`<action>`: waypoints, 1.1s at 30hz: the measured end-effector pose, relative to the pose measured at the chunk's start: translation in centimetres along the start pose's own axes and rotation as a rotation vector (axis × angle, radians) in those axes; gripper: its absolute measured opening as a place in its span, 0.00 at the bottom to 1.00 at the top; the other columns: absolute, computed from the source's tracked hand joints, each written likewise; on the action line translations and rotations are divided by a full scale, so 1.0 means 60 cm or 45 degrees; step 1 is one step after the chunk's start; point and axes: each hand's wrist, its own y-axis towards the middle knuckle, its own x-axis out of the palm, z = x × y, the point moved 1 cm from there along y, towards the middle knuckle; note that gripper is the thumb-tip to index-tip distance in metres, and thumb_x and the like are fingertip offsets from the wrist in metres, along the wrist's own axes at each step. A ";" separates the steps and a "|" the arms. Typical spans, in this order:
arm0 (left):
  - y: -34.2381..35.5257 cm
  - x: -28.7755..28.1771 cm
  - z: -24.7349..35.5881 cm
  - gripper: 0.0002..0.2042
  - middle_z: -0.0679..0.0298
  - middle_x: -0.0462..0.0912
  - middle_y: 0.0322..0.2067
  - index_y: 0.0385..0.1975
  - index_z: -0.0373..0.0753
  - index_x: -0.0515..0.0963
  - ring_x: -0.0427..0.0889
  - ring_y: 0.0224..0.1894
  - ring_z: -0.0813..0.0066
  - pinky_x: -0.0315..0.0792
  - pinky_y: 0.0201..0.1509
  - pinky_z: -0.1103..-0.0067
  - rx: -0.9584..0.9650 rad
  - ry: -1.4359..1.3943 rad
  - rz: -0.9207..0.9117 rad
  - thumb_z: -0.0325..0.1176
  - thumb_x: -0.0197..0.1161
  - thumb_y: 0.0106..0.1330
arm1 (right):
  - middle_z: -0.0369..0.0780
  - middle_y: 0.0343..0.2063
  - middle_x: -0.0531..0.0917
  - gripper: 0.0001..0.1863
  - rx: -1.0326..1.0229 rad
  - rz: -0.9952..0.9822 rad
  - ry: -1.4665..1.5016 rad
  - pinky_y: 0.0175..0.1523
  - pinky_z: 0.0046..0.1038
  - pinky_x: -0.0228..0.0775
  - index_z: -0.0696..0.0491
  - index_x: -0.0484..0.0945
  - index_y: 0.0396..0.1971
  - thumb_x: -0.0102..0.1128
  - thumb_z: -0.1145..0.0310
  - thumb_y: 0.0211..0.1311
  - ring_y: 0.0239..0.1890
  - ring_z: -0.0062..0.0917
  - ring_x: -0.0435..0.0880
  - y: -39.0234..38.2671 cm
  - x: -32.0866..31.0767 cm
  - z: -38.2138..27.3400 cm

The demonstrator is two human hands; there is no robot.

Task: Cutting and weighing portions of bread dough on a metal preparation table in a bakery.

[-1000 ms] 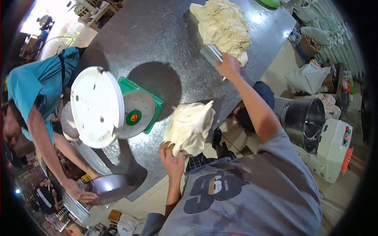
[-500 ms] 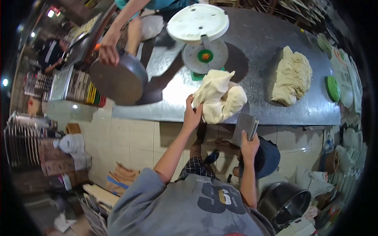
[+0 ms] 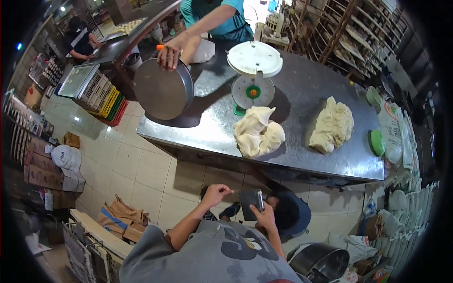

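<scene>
My right hand grips a flat metal dough scraper, its blade held in front of my body, off the table. Beside it my left hand is closed in a pinch near the blade's edge; whatever is between the fingertips is too small to make out. On the metal table, a pale, smooth dough lump rests near the front edge, apart from both hands. A rougher dough lump lies farther right. Behind the smooth lump stands a dial scale with a white round top plate.
Across the metal table, a co-worker's hand holds a round metal pan tilted. Another person crouches close by my right hand. A black pot stands at lower right. Stacked crates and cardboard boxes are left.
My left hand has left the smooth dough, which now rests alone on the table. Both hands have come back toward my body, with the scraper still in my right hand. The view has shifted.
</scene>
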 end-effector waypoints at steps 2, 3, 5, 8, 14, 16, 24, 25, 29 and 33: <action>-0.012 -0.019 0.010 0.13 0.65 0.80 0.18 0.26 0.35 0.82 0.75 0.22 0.83 0.70 0.27 0.80 0.015 0.110 -0.029 0.40 0.68 0.60 | 0.43 0.23 0.81 0.15 -0.010 0.011 -0.035 0.37 0.30 0.70 0.58 0.79 0.35 0.67 0.61 0.57 0.26 0.27 0.78 0.009 0.025 0.006; -0.015 -0.028 0.012 0.14 0.64 0.81 0.18 0.25 0.34 0.81 0.76 0.21 0.81 0.70 0.28 0.79 0.044 0.108 -0.025 0.41 0.66 0.62 | 0.44 0.23 0.80 0.17 -0.075 0.002 -0.122 0.37 0.32 0.70 0.59 0.79 0.35 0.66 0.59 0.57 0.27 0.31 0.78 0.026 0.040 0.014; -0.013 -0.050 0.015 0.16 0.64 0.81 0.18 0.24 0.34 0.81 0.76 0.21 0.80 0.71 0.28 0.79 0.072 0.109 -0.043 0.42 0.64 0.64 | 0.48 0.26 0.80 0.21 -0.116 -0.047 -0.281 0.40 0.37 0.69 0.59 0.78 0.37 0.66 0.55 0.56 0.31 0.42 0.79 0.041 0.062 0.009; 0.002 -0.108 0.019 0.19 0.62 0.82 0.19 0.21 0.33 0.78 0.78 0.22 0.76 0.72 0.29 0.78 0.036 0.245 0.104 0.44 0.61 0.66 | 0.46 0.23 0.80 0.18 -0.062 -0.022 -0.302 0.37 0.32 0.69 0.60 0.79 0.33 0.67 0.58 0.56 0.27 0.31 0.79 0.049 0.108 -0.049; 0.026 -0.232 0.000 0.23 0.59 0.80 0.18 0.20 0.33 0.79 0.79 0.23 0.73 0.71 0.29 0.75 0.429 0.224 0.244 0.50 0.58 0.66 | 0.49 0.28 0.83 0.20 0.009 -0.133 -0.397 0.41 0.35 0.71 0.58 0.79 0.37 0.67 0.56 0.54 0.33 0.37 0.83 0.069 0.215 -0.076; 0.024 -0.282 0.024 0.22 0.60 0.80 0.18 0.22 0.34 0.81 0.79 0.22 0.74 0.71 0.28 0.76 0.370 0.293 0.097 0.50 0.60 0.65 | 0.50 0.37 0.83 0.23 0.141 -0.236 -0.605 0.48 0.43 0.73 0.49 0.80 0.44 0.64 0.50 0.52 0.43 0.47 0.81 0.071 0.252 -0.098; 0.040 -0.547 -0.224 0.30 0.60 0.76 0.14 0.15 0.32 0.76 0.76 0.22 0.71 0.69 0.28 0.73 0.024 0.315 0.247 0.56 0.53 0.68 | 0.48 0.43 0.82 0.23 0.223 -0.260 -0.550 0.54 0.43 0.71 0.47 0.77 0.49 0.61 0.59 0.50 0.47 0.45 0.80 0.088 0.432 -0.078; 0.036 -0.587 -0.262 0.31 0.60 0.74 0.14 0.14 0.32 0.75 0.75 0.21 0.70 0.68 0.29 0.71 -0.078 0.528 0.327 0.56 0.53 0.68 | 0.49 0.44 0.82 0.24 0.247 -0.217 -0.659 0.54 0.43 0.71 0.47 0.76 0.51 0.60 0.61 0.49 0.47 0.45 0.80 0.093 0.447 -0.048; -0.004 -0.667 -0.256 0.24 0.66 0.73 0.14 0.18 0.36 0.76 0.70 0.21 0.80 0.66 0.27 0.76 -0.679 0.574 0.190 0.51 0.55 0.69 | 0.49 0.46 0.81 0.28 0.506 -0.060 -0.747 0.55 0.42 0.72 0.47 0.73 0.54 0.59 0.65 0.48 0.49 0.44 0.80 0.042 0.461 0.009; -0.033 -0.710 -0.315 0.24 0.61 0.75 0.16 0.21 0.34 0.78 0.75 0.25 0.72 0.68 0.32 0.72 -0.513 0.435 -0.013 0.50 0.56 0.68 | 0.51 0.45 0.81 0.30 0.589 0.456 -0.301 0.53 0.41 0.72 0.51 0.71 0.54 0.64 0.65 0.48 0.49 0.44 0.80 -0.011 0.466 0.037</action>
